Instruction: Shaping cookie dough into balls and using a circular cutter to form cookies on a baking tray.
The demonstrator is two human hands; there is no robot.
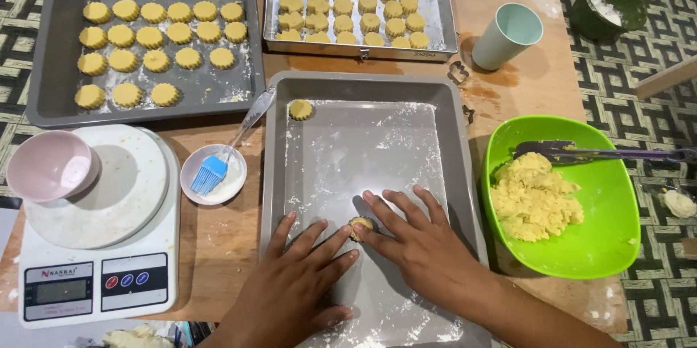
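My left hand [298,283] and right hand [417,246] lie flat and open in the near tray [377,87], fingertips touching a small dough piece [359,226] between them, gripping nothing.

A home baking spot, set low on a wooden counter [523,79] over patterned floor tiles [653,50]. Floured trays [58,101] of cut cookies [156,32], a kitchen scale [94,283], a pastry brush [214,170] and a green bowl [617,246] of dough [534,199] show it.

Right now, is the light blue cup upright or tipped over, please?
Tipped over: the light blue cup lies on its side on the wooden board, mouth facing up-right.
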